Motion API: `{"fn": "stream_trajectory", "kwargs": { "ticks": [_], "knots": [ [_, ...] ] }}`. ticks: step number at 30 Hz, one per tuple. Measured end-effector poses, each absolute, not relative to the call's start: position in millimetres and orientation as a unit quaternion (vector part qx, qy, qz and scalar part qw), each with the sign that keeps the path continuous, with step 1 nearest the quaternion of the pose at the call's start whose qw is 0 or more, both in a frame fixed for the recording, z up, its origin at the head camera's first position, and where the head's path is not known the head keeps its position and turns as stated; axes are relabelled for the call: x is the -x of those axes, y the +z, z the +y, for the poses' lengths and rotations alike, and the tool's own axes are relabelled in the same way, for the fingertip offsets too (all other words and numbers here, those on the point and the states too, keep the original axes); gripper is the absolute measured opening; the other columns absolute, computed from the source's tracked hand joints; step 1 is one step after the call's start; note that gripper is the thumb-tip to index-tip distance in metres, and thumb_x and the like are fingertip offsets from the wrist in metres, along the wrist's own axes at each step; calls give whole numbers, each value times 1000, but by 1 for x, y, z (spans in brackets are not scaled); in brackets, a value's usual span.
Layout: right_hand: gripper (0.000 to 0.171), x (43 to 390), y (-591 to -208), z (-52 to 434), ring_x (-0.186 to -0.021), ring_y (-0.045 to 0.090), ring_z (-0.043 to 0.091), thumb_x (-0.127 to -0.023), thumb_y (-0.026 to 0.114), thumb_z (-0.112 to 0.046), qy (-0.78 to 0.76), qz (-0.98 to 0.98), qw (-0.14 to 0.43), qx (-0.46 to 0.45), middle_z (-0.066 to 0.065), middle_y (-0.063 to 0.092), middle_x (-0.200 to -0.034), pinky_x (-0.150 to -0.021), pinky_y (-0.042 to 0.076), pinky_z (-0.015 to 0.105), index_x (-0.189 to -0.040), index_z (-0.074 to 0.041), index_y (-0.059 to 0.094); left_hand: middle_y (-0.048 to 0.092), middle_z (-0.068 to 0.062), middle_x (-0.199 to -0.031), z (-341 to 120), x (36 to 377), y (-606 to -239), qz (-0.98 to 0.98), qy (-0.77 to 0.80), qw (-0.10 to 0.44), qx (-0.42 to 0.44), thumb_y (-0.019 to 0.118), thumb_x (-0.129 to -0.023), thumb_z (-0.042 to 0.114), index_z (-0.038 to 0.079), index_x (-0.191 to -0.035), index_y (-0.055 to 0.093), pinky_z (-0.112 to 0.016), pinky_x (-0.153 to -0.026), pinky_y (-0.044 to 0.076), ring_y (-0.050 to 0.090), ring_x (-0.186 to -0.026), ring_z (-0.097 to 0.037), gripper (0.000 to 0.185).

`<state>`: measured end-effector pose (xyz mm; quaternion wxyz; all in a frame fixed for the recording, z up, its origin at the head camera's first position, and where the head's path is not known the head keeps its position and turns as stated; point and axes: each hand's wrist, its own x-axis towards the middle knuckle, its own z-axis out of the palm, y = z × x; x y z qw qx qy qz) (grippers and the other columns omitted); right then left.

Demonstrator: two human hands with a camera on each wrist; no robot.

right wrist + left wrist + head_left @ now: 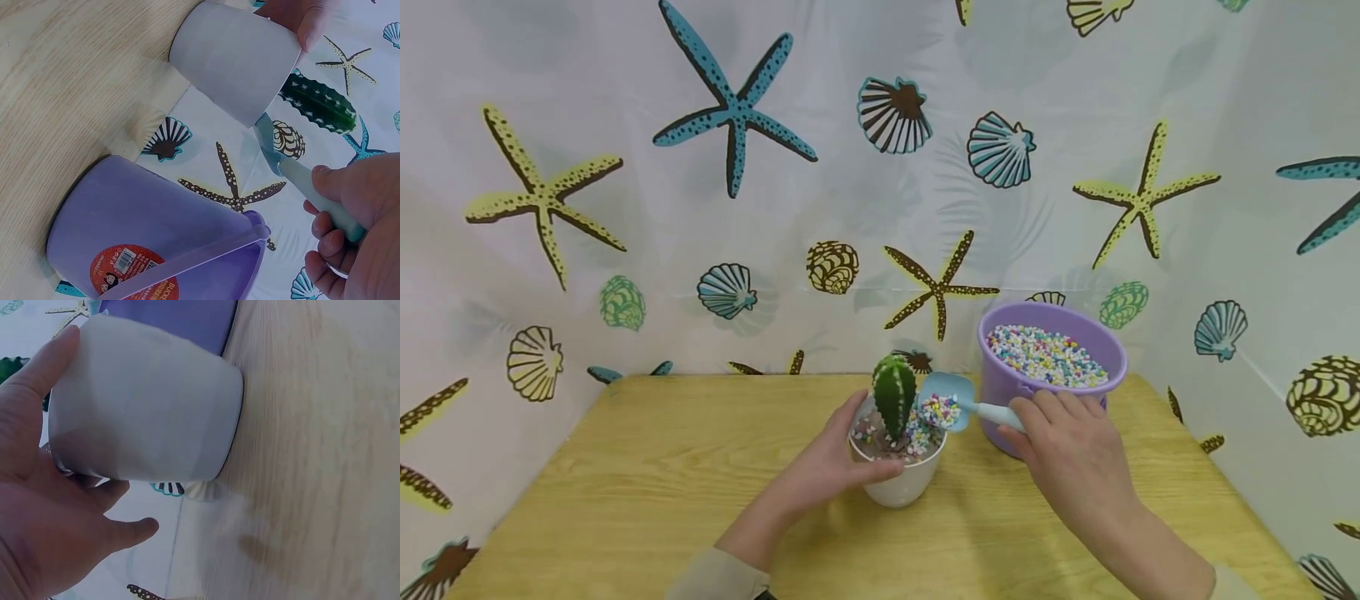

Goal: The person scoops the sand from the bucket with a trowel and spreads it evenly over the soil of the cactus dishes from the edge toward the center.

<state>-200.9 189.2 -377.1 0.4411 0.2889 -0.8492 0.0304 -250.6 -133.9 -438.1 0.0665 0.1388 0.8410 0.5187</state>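
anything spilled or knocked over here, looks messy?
Nothing stands out. The white pot stands upright on the table, steadied by the left hand. The right hand holds the blue scoop of pebbles over it. No pebbles show on the wood.

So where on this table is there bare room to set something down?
The wooden table lies bare left of the white ceramic pot, out to the shell-print curtain, and along the near edge between the forearms. It is crowded at right-centre: left hand, pot, right hand with the blue scoop, purple plastic bucket.
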Motion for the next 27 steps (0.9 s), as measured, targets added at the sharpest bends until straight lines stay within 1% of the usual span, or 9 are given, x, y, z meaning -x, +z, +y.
{"fn": "stream_trajectory", "kwargs": {
  "ticks": [5, 8, 12, 17, 22, 25, 27],
  "knots": [
    [35, 200, -375, 188, -83, 68, 35, -87, 94, -21, 26, -847, 446, -289, 10, 69, -91, -68, 52, 48, -107, -3, 71, 29, -26, -175, -125, 245, -437, 843, 521, 23, -128, 100, -82, 46, 9, -176, 21, -69, -126, 30, 34, -158, -50, 128],
    [37, 199, -375, 188, -86, 69, 36, -85, 96, -19, 22, -848, 444, -289, 10, 70, -93, -70, 54, 49, -107, -4, 71, 33, -28, -171, -119, 241, -437, 842, 527, 5, -117, 101, -81, 44, 5, -174, 24, -68, -125, 34, 39, -154, -50, 128],
    [38, 198, -375, 187, -88, 70, 37, -84, 97, -18, 18, -849, 441, -290, 11, 72, -94, -73, 56, 50, -108, -3, 72, 36, -30, -168, -112, 235, -438, 847, 521, -20, -99, 101, -79, 48, 2, -173, 25, -67, -123, 37, 43, -152, -49, 129],
    [39, 197, -375, 187, -89, 70, 37, -84, 97, -18, 10, -851, 439, -289, 11, 72, -95, -73, 56, 49, -110, -2, 72, 39, -29, -166, -103, 229, -440, 855, 509, -50, -82, 101, -78, 54, 3, -172, 29, -66, -121, 40, 47, -149, -48, 129],
    [41, 198, -375, 187, -89, 70, 37, -82, 98, -16, 6, -846, 445, -293, 11, 72, -96, -73, 57, 49, -111, -1, 72, 42, -31, -163, -96, 226, -443, 866, 489, -79, -69, 100, -77, 56, -2, -169, 31, -64, -121, 43, 49, -147, -49, 129],
    [43, 198, -375, 187, -89, 70, 37, -81, 99, -15, 4, -843, 449, -296, 12, 73, -96, -72, 57, 49, -111, 0, 72, 41, -31, -162, -93, 224, -443, 871, 480, -83, -58, 99, -77, 59, -2, -169, 31, -64, -119, 44, 49, -147, -50, 130],
    [42, 199, -375, 186, -88, 69, 36, -82, 98, -15, -4, -843, 449, -295, 12, 73, -97, -72, 57, 48, -111, 0, 72, 37, -31, -165, -94, 224, -441, 869, 487, -65, -60, 99, -78, 58, 0, -171, 27, -66, -119, 43, 47, -148, -52, 131]
  ]
}}
